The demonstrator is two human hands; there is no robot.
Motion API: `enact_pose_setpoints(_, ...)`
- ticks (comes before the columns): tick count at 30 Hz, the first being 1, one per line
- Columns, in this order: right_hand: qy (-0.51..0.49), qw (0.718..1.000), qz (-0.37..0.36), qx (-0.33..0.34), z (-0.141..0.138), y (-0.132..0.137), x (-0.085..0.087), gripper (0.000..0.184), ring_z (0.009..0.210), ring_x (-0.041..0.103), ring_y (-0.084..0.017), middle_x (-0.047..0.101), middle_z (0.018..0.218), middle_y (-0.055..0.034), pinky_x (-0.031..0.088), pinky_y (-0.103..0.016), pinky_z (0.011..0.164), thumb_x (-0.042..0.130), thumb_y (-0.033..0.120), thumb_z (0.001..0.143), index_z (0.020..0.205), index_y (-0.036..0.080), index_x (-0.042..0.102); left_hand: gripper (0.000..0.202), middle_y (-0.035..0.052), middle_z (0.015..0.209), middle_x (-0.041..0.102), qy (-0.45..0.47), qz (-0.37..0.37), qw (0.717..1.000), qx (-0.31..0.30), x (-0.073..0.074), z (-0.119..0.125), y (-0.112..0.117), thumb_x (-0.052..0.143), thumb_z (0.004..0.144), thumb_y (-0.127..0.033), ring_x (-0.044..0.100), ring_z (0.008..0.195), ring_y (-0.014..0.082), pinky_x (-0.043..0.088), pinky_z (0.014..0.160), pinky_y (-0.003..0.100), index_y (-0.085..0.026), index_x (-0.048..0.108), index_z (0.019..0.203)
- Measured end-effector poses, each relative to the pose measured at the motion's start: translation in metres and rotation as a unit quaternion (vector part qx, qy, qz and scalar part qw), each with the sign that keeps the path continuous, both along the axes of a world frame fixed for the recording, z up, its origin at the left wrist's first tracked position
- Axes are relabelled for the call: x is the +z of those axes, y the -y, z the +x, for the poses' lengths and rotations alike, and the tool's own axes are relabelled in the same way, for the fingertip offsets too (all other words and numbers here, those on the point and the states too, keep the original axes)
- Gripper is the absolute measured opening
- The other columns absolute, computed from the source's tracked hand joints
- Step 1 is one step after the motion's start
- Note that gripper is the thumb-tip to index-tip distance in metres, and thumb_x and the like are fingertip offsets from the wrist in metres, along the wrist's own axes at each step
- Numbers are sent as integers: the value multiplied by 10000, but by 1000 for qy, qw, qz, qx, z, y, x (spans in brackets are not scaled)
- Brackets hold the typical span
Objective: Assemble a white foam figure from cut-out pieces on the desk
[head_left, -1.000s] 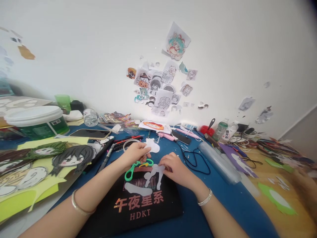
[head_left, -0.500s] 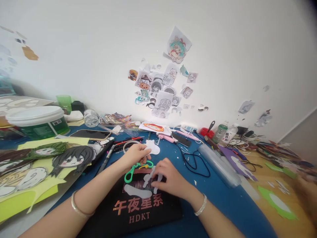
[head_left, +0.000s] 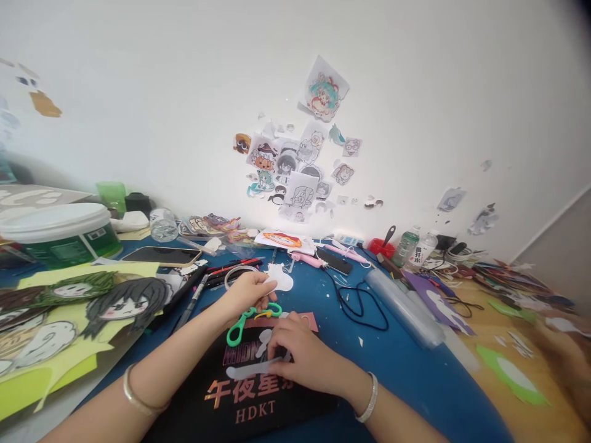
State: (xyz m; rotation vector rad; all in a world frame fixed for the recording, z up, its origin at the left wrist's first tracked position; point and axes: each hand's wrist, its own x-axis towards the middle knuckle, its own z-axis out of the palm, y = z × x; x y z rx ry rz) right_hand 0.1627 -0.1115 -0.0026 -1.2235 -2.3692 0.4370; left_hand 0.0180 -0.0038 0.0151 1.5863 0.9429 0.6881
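Fingers (head_left: 265, 287), left hand (head_left: 248, 291): closed in a pinch on one white cut-out (head_left: 282, 281), which juts out to the right of the fingertips. Back of hand turned upward; forearm extended diagonally from lower left, circled by one bangle (head_left: 133, 397).

Fingers (head_left: 278, 335), right hand (head_left: 302, 355): curled downward, narrowed to a pinch at the right end of one pale strip (head_left: 249, 370), which is extended leftward from the thumb. Hand angled inward; forearm reached in from lower right, one bracelet (head_left: 369, 401) worn.

One pale cut-out (head_left: 264, 340): partly covered by the right fingers. Scissors (head_left: 243, 320), green-handled: placed just below the left fingers; whether they are gripped cannot be told. Lettered black item (head_left: 295, 416): spread beneath the right fingers, on the blue-covered bench (head_left: 415, 384). Clear roll (head_left: 406, 311): laid well to the right of both sets of fingers.
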Motion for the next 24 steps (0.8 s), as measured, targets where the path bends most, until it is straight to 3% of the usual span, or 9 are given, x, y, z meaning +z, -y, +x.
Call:
enact_pose_setpoints(6, -35, 999, -20, 12, 2, -1, 4, 74, 779, 510, -125, 610, 765, 23, 373, -230, 741, 643, 163, 743, 709, 182, 580, 357, -30, 379, 483, -4, -9, 1000, 3, -3, 0, -2, 564, 670, -479, 419, 356, 69, 319, 402, 188, -136, 560, 570)
enact_pose_setpoints(13, -193, 976, -60, -83, 10, -8, 2, 38, 734, 539, -129, 600, 758, 9, 385, -233, 683, 627, 214, 739, 721, 182, 621, 361, -32, 388, 483, 1, -5, 1000, -4, -1, -1, -2, 563, 673, -490, 405, 361, 71, 321, 410, 195, -142, 557, 576)
enact_pose_setpoints(16, -323, 932, -63, -151, 16, -15, 0, 159, 655, 510, -123, 565, 700, -2, 384, -231, 606, 643, 303, 700, 665, 156, 594, 358, -34, 394, 486, 7, -10, 1000, -6, -1, -1, -1, 572, 668, -491, 404, 363, 71, 313, 411, 192, -144, 552, 580)
enact_pose_setpoints(21, -482, 814, -205, -249, 21, -23, 0, 333, 486, 477, -100, 484, 513, 40, 370, -210, 477, 689, 442, 595, 651, 150, 537, 388, -30, 385, 481, 7, -36, 999, -39, -3, 4, 6, 565, 670, -522, 404, 364, 78, 303, 408, 197, -147, 550, 569)
enact_pose_setpoints(24, -496, 797, -225, -262, 21, -23, 1, 377, 532, 538, -122, 533, 549, 19, 394, -211, 486, 698, 471, 559, 616, 149, 511, 391, -32, 420, 498, 18, -54, 997, -58, -6, 7, 9, 570, 665, -532, 382, 363, 67, 301, 407, 193, -150, 554, 582)
